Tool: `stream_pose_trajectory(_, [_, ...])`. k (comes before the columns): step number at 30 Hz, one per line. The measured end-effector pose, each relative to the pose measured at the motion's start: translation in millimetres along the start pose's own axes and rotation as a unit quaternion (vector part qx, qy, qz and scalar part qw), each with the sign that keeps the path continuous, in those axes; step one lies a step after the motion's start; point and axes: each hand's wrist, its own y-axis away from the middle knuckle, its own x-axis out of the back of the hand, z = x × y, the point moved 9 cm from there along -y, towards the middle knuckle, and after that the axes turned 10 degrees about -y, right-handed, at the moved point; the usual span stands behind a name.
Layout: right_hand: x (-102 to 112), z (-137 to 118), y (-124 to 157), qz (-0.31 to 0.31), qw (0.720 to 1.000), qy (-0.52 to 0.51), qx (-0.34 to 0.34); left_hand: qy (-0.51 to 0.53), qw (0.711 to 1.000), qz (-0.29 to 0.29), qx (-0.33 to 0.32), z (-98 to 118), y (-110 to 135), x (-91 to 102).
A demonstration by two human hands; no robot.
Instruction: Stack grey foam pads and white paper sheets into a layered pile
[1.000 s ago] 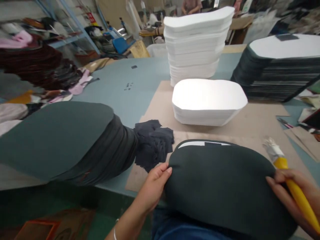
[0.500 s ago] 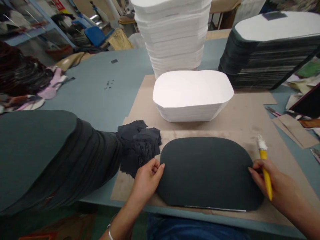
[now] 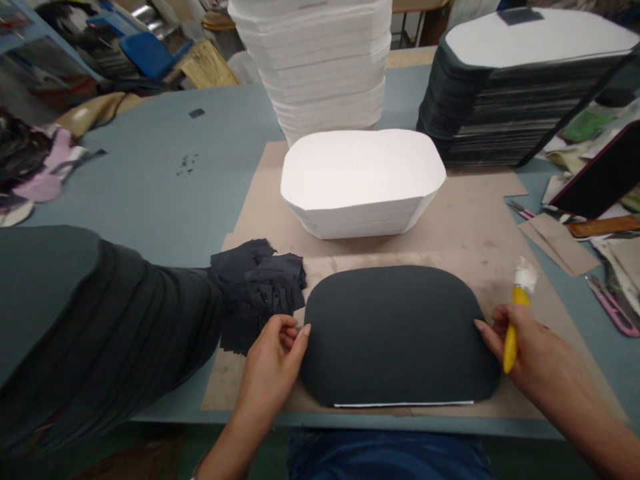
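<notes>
A dark green-black oval panel lies on brown cardboard in front of me, a thin white strip showing along its near edge. My left hand pinches the panel's left edge between thumb and curled fingers. At the opposite edge, my right hand has its thumb tip on the panel. Its fingers also grip a paintbrush with a yellow handle and white-coated bristles, which point up and away from me. Small dark fabric scraps are heaped just beyond my left hand.
A tall pile of dark panels stands at the left. Behind the cardboard sheet rises a white stack, with a shorter white stack before it. Dark-edged pieces are piled back right. A pink-handled cutter lies far right.
The view has swung right, so everything sits further left in the picture. The brush has shifted in my right hand, its handle end now higher. Both hands stay at the panel's sides.
</notes>
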Motion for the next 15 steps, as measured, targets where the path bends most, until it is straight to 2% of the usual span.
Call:
stream_pose_trajectory(2, [6.3, -3.6, 4.0, 0.012, 0.998, -0.063, -0.026, 0.050, 0.999, 0.020, 0.001, 2.4, 11.4, 6.1])
stream_pose_trajectory(5, [3.6, -13.5, 8.9, -0.008, 0.986, -0.164, -0.040, 0.148, 0.988, -0.040, 0.021, 8.3, 28.0, -3.9])
stream_pose_trajectory(7, [-2.1, -18.3, 10.2, -0.018, 0.982, -0.184, -0.047, 0.184, 0.979, -0.072, 0.046, 9.7, 35.5, -11.3])
stream_pose_trajectory(11, [-4.9, -22.6, 10.1, -0.004, 0.980, -0.193, -0.056, 0.205, 0.972, -0.083, 0.077, -0.9, 38.4, -14.9])
stream_pose_trajectory(13, [5.1, -20.7, 11.5, 0.000, 0.980, -0.189, -0.062, 0.194, 0.975, -0.083, 0.069, -8.8, 35.1, -11.7])
stream_pose_trajectory(15, [30.2, -10.4, 15.3, 0.021, 0.984, -0.163, -0.073, 0.159, 0.985, -0.052, 0.038, -12.6, 27.3, -1.7])
